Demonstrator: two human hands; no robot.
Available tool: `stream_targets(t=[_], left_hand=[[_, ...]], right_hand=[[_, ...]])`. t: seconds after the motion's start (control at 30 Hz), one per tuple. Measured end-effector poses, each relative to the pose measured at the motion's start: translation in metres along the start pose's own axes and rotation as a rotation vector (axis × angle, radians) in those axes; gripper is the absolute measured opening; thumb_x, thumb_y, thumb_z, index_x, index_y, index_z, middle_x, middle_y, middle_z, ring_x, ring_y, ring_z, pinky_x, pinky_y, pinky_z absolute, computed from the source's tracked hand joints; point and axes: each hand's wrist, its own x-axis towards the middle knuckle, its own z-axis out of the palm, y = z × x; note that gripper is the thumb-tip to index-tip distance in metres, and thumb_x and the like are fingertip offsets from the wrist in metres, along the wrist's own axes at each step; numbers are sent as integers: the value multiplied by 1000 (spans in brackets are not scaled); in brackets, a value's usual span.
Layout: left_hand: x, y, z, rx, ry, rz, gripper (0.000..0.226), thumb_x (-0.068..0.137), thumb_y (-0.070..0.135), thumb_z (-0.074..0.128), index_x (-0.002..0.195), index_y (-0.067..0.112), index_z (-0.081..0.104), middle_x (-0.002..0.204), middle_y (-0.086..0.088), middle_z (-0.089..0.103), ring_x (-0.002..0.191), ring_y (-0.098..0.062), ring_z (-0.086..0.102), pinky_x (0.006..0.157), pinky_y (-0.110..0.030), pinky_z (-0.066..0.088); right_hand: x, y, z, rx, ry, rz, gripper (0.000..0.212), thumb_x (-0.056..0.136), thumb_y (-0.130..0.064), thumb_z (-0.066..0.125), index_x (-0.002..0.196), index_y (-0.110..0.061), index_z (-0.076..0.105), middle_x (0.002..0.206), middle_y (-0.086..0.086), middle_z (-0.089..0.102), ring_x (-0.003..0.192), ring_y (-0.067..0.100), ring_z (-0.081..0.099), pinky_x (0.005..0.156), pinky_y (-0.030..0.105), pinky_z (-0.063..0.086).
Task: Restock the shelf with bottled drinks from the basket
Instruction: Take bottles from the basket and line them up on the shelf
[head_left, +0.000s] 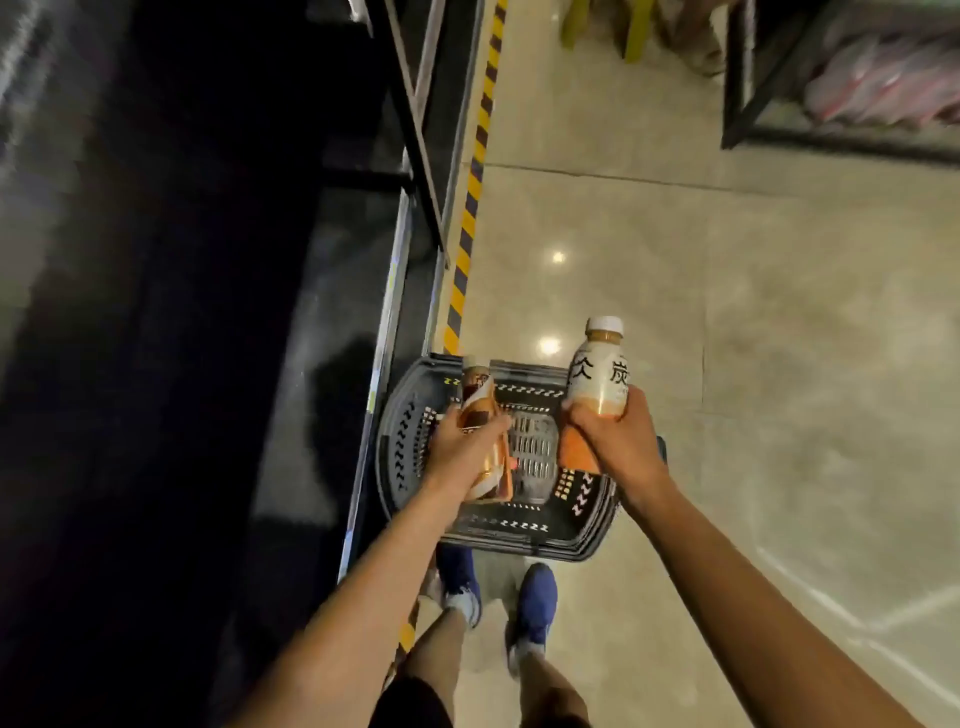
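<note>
At six o'clock, nearest the camera, two blue shoes (535, 603) stand on the tiled floor (727, 312). Just beyond them the grey basket (395, 457) sits on the floor, and what shows of its bottom looks empty. Over it, the left hand (462, 447) is wrapped around a brown-labelled bottle (480, 410), tilted with its cap toward twelve o'clock. The right hand (623, 441) is closed around the lower half of a white bottle (600, 374), upright, cap at twelve.

Farther off, from nine to eleven o'clock, the dark shelf (374, 364) runs beside striped floor tape (470, 208); its contents are too dark to read.

Both bottles seem ready to carry to the shelf. To do it well, lift them clear of the basket rim, swing toward ten o'clock, and seat each upright, one at a time, label outward.
</note>
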Motion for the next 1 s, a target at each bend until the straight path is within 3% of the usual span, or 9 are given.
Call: stream_targets(t=[0.07, 0.17, 0.23, 0.3, 0.47, 0.53, 0.77, 0.9, 1.0], left_hand=[[-60, 29, -12, -70, -8, 53, 35, 79, 35, 78, 108, 21, 62, 93, -11, 74, 81, -30, 74, 79, -51, 60], [-137, 58, -26, -111, 30, 159, 30, 82, 34, 76, 107, 22, 63, 82, -5, 76, 76, -25, 74, 79, -45, 59], [-182, 72, -32, -133, 58, 243, 31, 80, 39, 76, 105, 25, 63, 86, -5, 76, 77, -23, 74, 78, -44, 59], [-221, 80, -35, -160, 99, 291, 41, 72, 45, 78, 104, 25, 63, 93, -10, 75, 81, -29, 73, 82, -51, 58], [-296, 87, -43, -274, 152, 443, 31, 85, 30, 73, 109, 15, 60, 84, -13, 74, 71, -32, 73, 74, -47, 60], [-321, 81, -50, -358, 202, 484, 28, 85, 27, 73, 106, 14, 61, 82, -12, 72, 68, -31, 71, 73, -47, 59], [-409, 25, -90, -469, 406, 537, 31, 78, 34, 79, 103, 22, 64, 96, -18, 71, 74, -31, 73, 78, -53, 60], [-468, -24, -115, -570, 554, 567, 30, 80, 28, 78, 104, 21, 63, 97, -19, 70, 73, -32, 72, 67, -42, 59], [-518, -70, -129, -637, 674, 584, 25, 80, 25, 77, 98, 17, 62, 93, -20, 69, 67, -31, 71, 66, -41, 59]], right_hand=[[-43, -46, -15, 26, -3, -44, 60, 79, -17, 80, 126, -13, 44, 109, 7, 64, 93, 21, 67, 79, 40, 59], [-104, -96, -34, 99, -22, -127, 61, 77, -17, 82, 126, -11, 45, 108, 9, 65, 89, 21, 68, 70, 36, 59], [-141, -121, -45, 184, -67, -195, 66, 71, -29, 85, 124, -12, 49, 106, 10, 68, 84, 18, 70, 61, 28, 57], [-173, -138, -53, 199, -146, -247, 69, 64, -40, 83, 121, -14, 53, 105, 9, 71, 82, 17, 71, 62, 27, 57], [-220, -156, -59, 204, -332, -348, 61, 63, -40, 84, 115, -20, 59, 101, 8, 73, 89, 28, 71, 80, 48, 60], [-235, -159, -55, 175, -406, -387, 54, 65, -38, 82, 112, -23, 61, 99, 8, 74, 88, 27, 71, 80, 48, 60], [-304, -160, -19, 94, -676, -513, 50, 65, -36, 81, 111, -29, 61, 94, 0, 74, 82, 18, 73, 67, 30, 59], [-366, -151, 6, 7, -843, -571, 54, 59, -47, 81, 108, -33, 62, 94, -1, 73, 86, 19, 71, 73, 35, 60], [-423, -139, 20, -33, -974, -611, 59, 56, -49, 80, 108, -30, 62, 94, 1, 73, 85, 19, 71, 73, 38, 61]])
